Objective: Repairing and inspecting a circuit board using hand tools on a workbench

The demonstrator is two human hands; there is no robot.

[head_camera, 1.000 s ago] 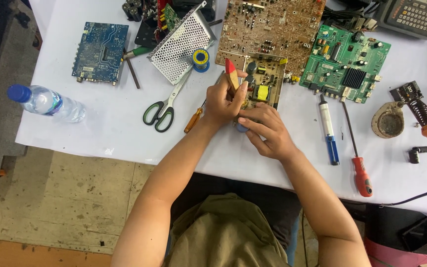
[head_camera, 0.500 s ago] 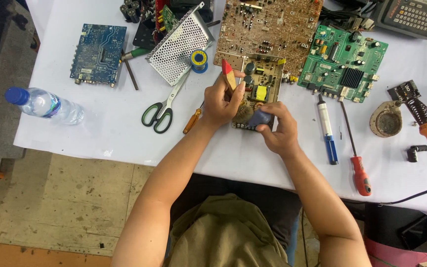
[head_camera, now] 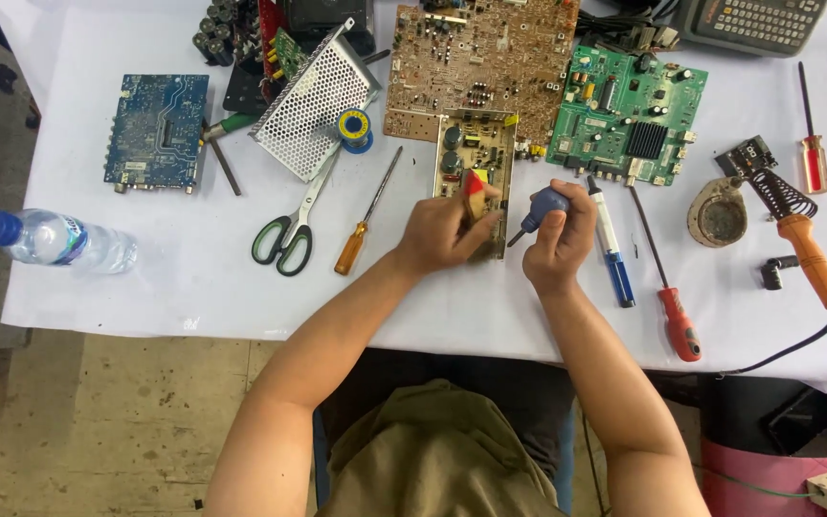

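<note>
Left hand [head_camera: 444, 230] rests on the small tan circuit board [head_camera: 471, 158], fingers curled around a red-and-yellow block [head_camera: 473, 184] on its lower part. Right hand [head_camera: 557, 235] fists tight around a blue-handled tool [head_camera: 543, 203], tip angled toward the board's right edge. Board lies mid-table on the white cloth [head_camera: 193, 287], just below the large brown circuit board [head_camera: 480, 57]. Green circuit board [head_camera: 624, 115] to its right. Orange-handled screwdriver [head_camera: 366, 215] and green-handled scissors [head_camera: 294, 225] lie to the left, apart from the hands. Blue pen [head_camera: 613, 244] just beside the right hand.
</note>
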